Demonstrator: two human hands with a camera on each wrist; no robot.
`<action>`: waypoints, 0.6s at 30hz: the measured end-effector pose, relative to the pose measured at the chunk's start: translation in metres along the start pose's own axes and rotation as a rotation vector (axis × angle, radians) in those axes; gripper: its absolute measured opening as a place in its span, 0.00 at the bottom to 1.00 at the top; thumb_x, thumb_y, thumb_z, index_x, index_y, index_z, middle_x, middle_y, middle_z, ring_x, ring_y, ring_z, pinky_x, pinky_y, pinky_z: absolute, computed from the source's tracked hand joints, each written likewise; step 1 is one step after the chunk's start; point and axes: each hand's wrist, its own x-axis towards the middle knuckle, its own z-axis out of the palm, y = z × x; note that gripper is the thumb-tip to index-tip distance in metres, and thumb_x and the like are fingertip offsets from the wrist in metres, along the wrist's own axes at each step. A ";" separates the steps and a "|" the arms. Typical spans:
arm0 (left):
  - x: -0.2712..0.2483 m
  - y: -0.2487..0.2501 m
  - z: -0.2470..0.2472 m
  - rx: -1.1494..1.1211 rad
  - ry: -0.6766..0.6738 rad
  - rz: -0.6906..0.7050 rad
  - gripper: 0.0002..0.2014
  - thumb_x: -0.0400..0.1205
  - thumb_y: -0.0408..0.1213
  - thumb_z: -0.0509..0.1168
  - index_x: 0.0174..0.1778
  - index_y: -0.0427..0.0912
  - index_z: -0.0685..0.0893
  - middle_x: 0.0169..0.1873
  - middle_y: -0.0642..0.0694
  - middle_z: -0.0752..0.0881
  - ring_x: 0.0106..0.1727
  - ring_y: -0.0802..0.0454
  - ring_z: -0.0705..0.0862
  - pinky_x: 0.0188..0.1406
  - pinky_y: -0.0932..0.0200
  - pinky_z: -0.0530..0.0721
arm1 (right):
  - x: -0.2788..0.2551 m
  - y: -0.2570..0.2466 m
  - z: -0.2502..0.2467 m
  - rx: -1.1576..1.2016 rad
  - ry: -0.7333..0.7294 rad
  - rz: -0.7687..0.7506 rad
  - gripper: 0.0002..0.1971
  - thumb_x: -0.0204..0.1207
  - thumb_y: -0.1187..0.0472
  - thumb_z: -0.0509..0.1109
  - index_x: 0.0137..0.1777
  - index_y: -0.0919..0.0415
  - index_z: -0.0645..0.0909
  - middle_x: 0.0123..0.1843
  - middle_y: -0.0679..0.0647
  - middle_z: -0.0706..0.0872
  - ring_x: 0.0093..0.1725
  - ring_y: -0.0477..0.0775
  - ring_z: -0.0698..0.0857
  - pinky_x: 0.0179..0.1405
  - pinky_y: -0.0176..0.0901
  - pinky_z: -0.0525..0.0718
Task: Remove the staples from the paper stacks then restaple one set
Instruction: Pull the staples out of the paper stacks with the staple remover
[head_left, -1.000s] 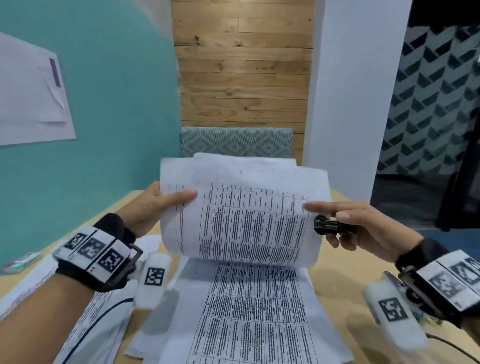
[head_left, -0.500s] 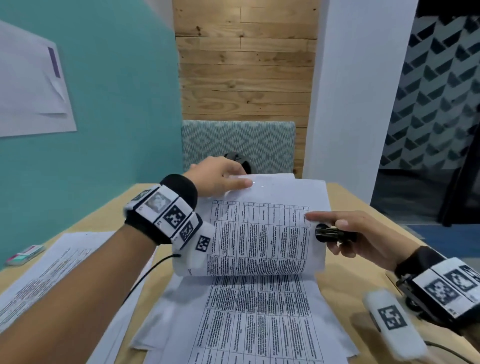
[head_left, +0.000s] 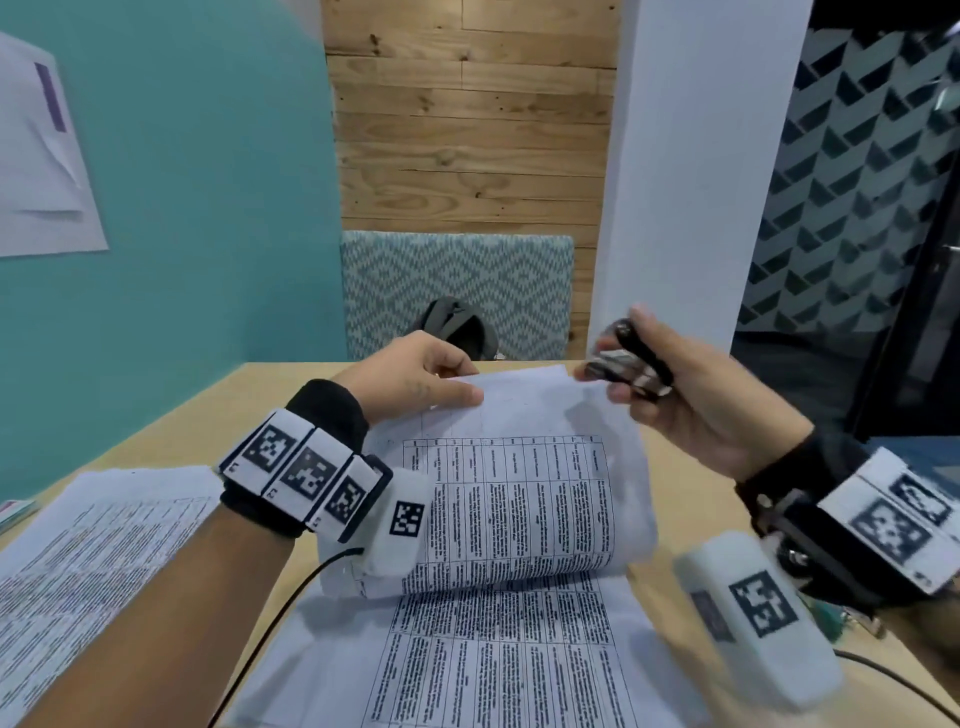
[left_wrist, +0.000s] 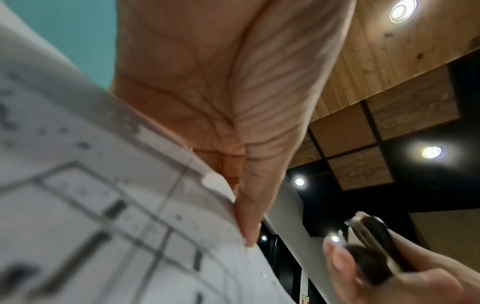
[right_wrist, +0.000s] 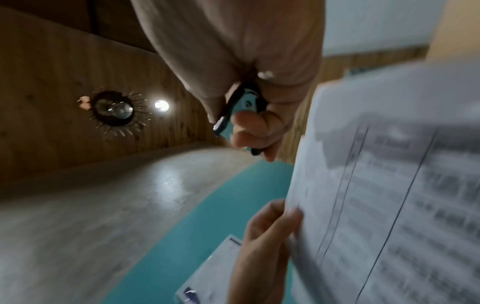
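paper stack (head_left: 524, 499) top pinched by left hand (head_left: 410, 374); right hand (head_left: 691, 400) grips staple remover (head_left: 626, 364) just beside corner. destapling step; next: claws under staple, precisely.

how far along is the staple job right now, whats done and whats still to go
Possibly done: a loose set of printed sheets lies aside on the left of the table. In hand: the left hand pinches the folded-back top page of the middle paper stack, while the right hand holds a small black and metal tool near its top edge. Whether it is a remover or stapler is unclear. No staple is visible, so what remains is uncertain.
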 end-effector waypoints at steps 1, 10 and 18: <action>-0.001 0.000 0.002 -0.011 0.010 0.005 0.05 0.77 0.39 0.70 0.36 0.45 0.85 0.28 0.52 0.81 0.25 0.62 0.75 0.28 0.68 0.70 | 0.004 0.002 0.010 0.040 -0.036 0.056 0.19 0.68 0.44 0.62 0.42 0.62 0.77 0.36 0.60 0.88 0.20 0.42 0.76 0.12 0.26 0.70; -0.007 -0.004 -0.002 -0.142 -0.040 0.001 0.14 0.71 0.46 0.71 0.40 0.37 0.86 0.37 0.41 0.84 0.39 0.48 0.79 0.45 0.52 0.75 | 0.014 0.012 0.039 0.027 -0.163 0.032 0.16 0.56 0.57 0.75 0.43 0.61 0.80 0.38 0.56 0.86 0.27 0.42 0.81 0.21 0.25 0.78; -0.012 0.006 -0.001 -0.214 -0.062 -0.023 0.13 0.77 0.41 0.70 0.44 0.32 0.87 0.39 0.38 0.84 0.41 0.46 0.79 0.49 0.50 0.76 | 0.003 0.019 0.029 -0.777 -0.055 -0.470 0.24 0.53 0.59 0.85 0.51 0.54 0.83 0.46 0.46 0.88 0.45 0.43 0.87 0.48 0.43 0.85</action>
